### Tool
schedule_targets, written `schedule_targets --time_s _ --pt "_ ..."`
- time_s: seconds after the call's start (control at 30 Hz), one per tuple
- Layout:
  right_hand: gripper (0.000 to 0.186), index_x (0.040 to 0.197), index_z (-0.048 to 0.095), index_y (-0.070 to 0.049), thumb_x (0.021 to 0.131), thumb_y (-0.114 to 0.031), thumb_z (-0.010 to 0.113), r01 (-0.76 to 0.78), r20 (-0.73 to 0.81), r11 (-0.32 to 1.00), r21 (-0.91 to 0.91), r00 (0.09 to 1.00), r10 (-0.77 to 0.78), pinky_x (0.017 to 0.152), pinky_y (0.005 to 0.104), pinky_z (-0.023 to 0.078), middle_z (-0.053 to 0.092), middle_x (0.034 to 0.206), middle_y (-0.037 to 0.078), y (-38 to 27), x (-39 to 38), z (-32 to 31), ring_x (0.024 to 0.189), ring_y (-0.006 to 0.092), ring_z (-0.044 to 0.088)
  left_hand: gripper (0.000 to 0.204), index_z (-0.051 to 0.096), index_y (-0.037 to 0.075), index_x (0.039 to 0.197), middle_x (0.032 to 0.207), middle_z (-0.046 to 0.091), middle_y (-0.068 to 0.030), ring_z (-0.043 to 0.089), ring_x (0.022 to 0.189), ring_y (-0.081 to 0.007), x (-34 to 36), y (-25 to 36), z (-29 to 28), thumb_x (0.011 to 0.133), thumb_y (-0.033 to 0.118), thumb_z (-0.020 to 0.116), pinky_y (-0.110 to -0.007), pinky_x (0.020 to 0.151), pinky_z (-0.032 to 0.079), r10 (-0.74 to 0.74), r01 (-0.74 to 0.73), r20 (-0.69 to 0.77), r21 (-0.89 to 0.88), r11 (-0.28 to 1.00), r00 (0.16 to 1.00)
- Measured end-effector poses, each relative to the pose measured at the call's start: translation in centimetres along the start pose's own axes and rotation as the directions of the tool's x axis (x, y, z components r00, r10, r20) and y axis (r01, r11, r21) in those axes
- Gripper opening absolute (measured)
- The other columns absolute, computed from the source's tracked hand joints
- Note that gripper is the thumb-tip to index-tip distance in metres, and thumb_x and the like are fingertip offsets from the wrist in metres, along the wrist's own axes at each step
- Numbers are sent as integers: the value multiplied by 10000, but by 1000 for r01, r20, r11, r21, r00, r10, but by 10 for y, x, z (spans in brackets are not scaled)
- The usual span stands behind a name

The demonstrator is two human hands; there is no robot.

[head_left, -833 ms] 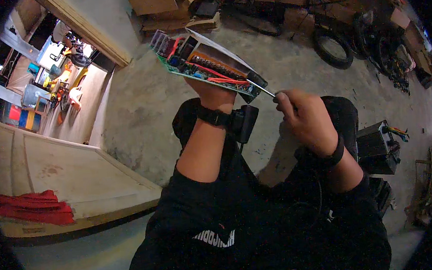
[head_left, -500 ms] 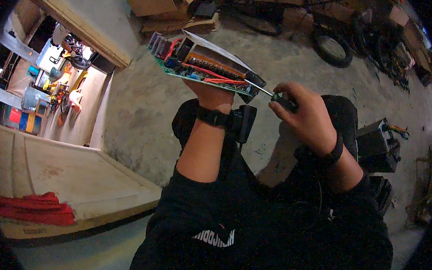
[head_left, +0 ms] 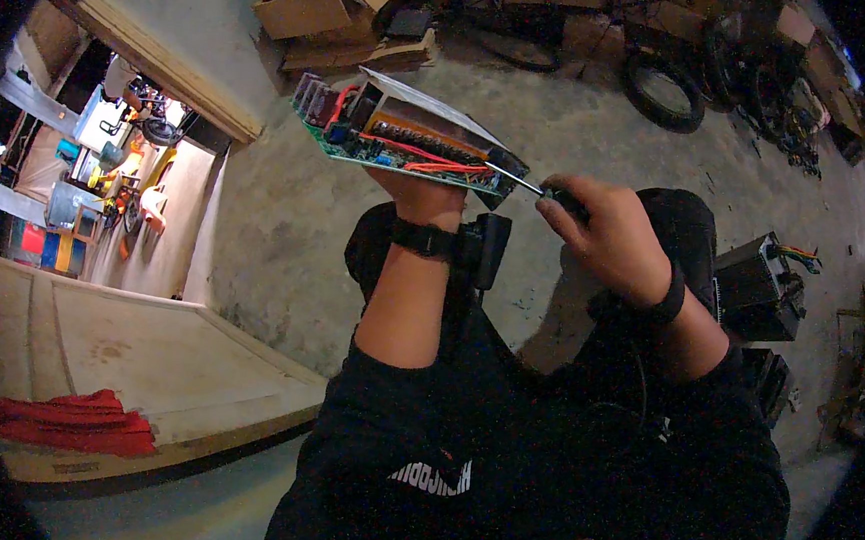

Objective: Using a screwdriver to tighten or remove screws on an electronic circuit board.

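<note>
A long green circuit board (head_left: 346,156) with red wires, an orange-lined row of parts and a pale metal plate is held up in front of me, tilted down to the right. My left hand (head_left: 417,187) supports it from beneath; the board hides most of its fingers. In my right hand (head_left: 605,223) is a screwdriver (head_left: 516,177), its dark handle within my curled fingers. The thin metal shaft points up and left, and its tip is at the board's right end, among the wires and small parts. Whether the tip touches a part I cannot tell.
Cardboard boxes (head_left: 304,13) lie at the back, with tyres (head_left: 663,93) and tangled cables to the right. A dark metal-cased unit (head_left: 754,278) with coloured wires stands beside my right knee. Left are a pale wooden panel (head_left: 157,339), a red cloth (head_left: 67,424) and a bright doorway.
The screwdriver's tip has shifted slightly left along the board's right end, and my right hand has moved a little. My left hand still supports the board in nearly the same place.
</note>
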State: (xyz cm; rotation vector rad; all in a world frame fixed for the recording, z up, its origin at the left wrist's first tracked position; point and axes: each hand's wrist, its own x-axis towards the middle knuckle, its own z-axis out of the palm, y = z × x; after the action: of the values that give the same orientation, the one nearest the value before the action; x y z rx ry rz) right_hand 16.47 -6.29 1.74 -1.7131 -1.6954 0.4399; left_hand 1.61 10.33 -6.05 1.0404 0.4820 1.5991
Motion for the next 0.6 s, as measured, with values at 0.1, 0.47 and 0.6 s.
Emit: schedule_targets --time_s 0.1,0.47,0.6 --pt "247 972 622 -22 871 -248 619 24 -37 1000 18 999 -23 621 434 486 620 737 210 4 0 2 687 381 617 391 485 70 1100 994 583 -70 591 847 -193 -1 4 4 778 103 705 -346 735 534 -33 32 -36 -29 999 999" --pt "209 1000 614 -9 887 -181 578 108 15 994 -31 994 -107 628 447 473 602 769 237 4 0 -1 734 421 591 486 495 118 1151 1100 571 -63 573 1010 -207 -2 2 -4 973 500 253 -380 880 504 -177 205 135 -236 950 975" --pt "230 1047 626 -35 853 -159 623 77 36 997 -23 996 -76 630 404 470 605 771 213 4 0 -6 710 370 598 436 478 131 1179 1146 561 -66 566 1031 -204 -5 8 1 984 466 280 -374 883 502 -202 244 148 -377 893 968"
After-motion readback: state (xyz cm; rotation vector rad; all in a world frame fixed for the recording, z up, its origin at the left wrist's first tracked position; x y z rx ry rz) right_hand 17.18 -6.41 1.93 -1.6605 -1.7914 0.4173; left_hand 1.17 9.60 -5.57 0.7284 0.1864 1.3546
